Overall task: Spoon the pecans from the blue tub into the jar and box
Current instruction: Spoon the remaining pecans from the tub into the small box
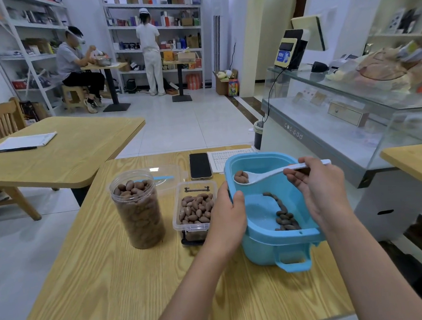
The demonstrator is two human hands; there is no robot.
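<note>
A loaded spoon [261, 174] hangs over the tub's [269, 246] left rim, so a carry is in hand; next it must cross to the box [194, 206], just left of the tub, since the jar [136, 208] looks full. The right hand's [315, 187] fingers pinch the handle. The left hand [228, 211] grips the rim, thumb inside. A few pecans [284, 217] remain by the tub's near wall.

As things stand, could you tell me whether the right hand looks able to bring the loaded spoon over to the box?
Probably yes: the right hand holds the spoon above the blue tub, and the open box lies just beyond the left hand.
</note>
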